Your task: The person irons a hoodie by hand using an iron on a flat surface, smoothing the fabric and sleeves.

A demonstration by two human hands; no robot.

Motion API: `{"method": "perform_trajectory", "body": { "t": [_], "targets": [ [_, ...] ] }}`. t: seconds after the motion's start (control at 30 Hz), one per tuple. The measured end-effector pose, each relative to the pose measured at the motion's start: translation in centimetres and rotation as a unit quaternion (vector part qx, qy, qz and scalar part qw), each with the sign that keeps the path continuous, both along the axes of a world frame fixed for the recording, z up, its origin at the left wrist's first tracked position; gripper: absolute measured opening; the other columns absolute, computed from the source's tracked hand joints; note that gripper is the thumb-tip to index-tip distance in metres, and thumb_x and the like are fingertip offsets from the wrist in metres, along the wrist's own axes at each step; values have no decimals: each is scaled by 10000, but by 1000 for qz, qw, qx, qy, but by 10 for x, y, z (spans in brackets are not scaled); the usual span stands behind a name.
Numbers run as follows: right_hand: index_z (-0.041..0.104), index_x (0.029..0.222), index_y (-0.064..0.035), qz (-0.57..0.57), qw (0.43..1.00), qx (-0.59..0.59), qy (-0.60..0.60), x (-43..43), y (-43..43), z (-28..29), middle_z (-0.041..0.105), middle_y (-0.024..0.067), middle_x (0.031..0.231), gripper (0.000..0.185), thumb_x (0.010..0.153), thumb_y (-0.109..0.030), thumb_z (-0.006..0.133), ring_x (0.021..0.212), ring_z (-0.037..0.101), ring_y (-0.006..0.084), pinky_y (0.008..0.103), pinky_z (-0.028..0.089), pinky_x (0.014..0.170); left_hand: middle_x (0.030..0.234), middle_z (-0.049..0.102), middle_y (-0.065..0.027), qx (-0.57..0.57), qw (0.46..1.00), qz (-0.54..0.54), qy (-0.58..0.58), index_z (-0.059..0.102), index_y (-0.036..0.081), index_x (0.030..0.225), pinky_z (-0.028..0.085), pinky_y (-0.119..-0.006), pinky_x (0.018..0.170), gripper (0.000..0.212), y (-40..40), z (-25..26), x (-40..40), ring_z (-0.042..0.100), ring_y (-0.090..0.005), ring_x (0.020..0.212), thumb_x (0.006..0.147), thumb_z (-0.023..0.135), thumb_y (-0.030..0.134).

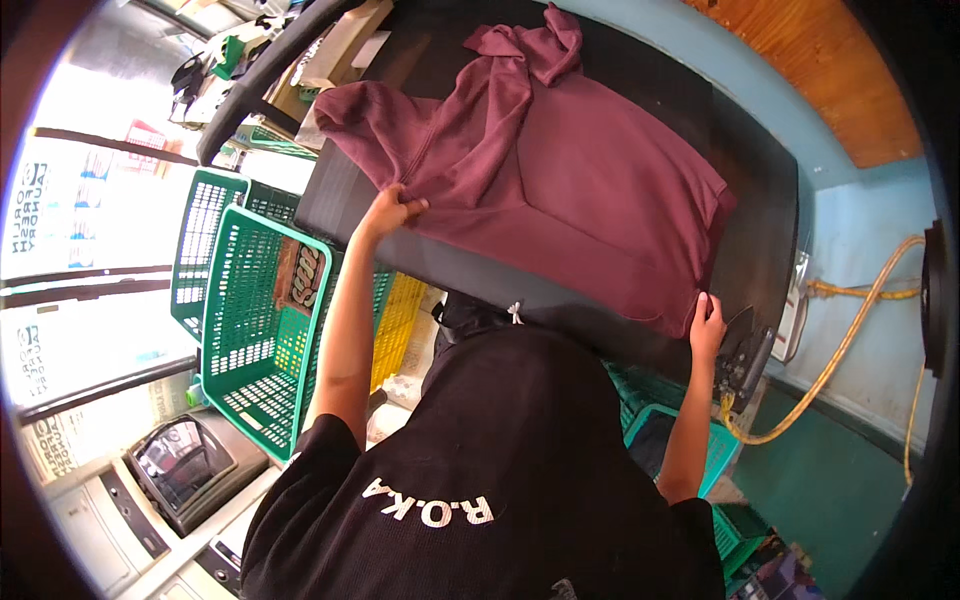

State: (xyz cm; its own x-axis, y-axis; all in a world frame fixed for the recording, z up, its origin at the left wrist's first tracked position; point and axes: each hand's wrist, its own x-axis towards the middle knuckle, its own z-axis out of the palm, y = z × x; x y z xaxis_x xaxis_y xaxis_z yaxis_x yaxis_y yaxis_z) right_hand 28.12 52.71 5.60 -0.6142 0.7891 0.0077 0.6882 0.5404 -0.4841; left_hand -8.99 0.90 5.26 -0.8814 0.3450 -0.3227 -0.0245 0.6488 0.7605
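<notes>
A maroon hooded sweatshirt lies across a dark padded ironing table, its body spread to the right. Its hood and sleeves are bunched toward the far left. My left hand pinches the near edge of the garment close to a sleeve seam. At the lower right corner, by the ribbed hem, my right hand holds the fabric between thumb and fingers. Just right of that hand a clothes iron stands at the table's end, partly hidden by my hand and wrist.
A yellow cord loops from the iron up to the right wall. Green plastic baskets stand left of the table, beside a yellow basket. Another green basket sits below my right arm. Washing machines are at lower left.
</notes>
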Motion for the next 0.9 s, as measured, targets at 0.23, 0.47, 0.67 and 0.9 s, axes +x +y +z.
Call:
{"method": "perform_trajectory", "body": {
  "t": [0.23, 0.47, 0.67, 0.9],
  "targets": [
    [650, 1164, -86, 30, 997, 61, 31, -2, -1, 8, 686, 252, 1051, 447, 993, -474, 510, 985, 646, 461, 501, 517, 819, 748, 632, -141, -52, 964, 76, 249, 578, 53, 920, 510, -396, 672, 394, 14, 13, 9, 652, -299, 728, 924, 654, 440],
    [646, 1109, -76, 11, 997, 79, -7, -1, -4, 8, 693, 244, 1023, 462, 975, -503, 531, 952, 647, 471, 517, 516, 800, 878, 677, -116, -179, 925, 53, 331, 584, 66, 890, 527, -437, 680, 407, 16, -22, 13, 676, -333, 788, 943, 589, 469],
    [617, 1174, -63, 9, 988, 152, 18, -30, -12, 21, 662, 211, 1124, 400, 945, -390, 614, 1060, 618, 405, 480, 478, 906, 1237, 601, -108, -219, 850, 137, 458, 604, 79, 1141, 393, -460, 1008, 305, 53, -13, 35, 536, -310, 1198, 902, 591, 267],
    [645, 1156, -68, 307, 923, 150, 175, -208, -70, 66, 609, 159, 1159, 263, 909, -156, 629, 1113, 578, 348, 447, 444, 976, 1533, 389, -175, -212, 895, 76, 386, 473, 46, 1431, 206, -482, 1193, 550, 58, -39, 42, 319, -341, 1443, 957, 485, 323]
  ]
}}
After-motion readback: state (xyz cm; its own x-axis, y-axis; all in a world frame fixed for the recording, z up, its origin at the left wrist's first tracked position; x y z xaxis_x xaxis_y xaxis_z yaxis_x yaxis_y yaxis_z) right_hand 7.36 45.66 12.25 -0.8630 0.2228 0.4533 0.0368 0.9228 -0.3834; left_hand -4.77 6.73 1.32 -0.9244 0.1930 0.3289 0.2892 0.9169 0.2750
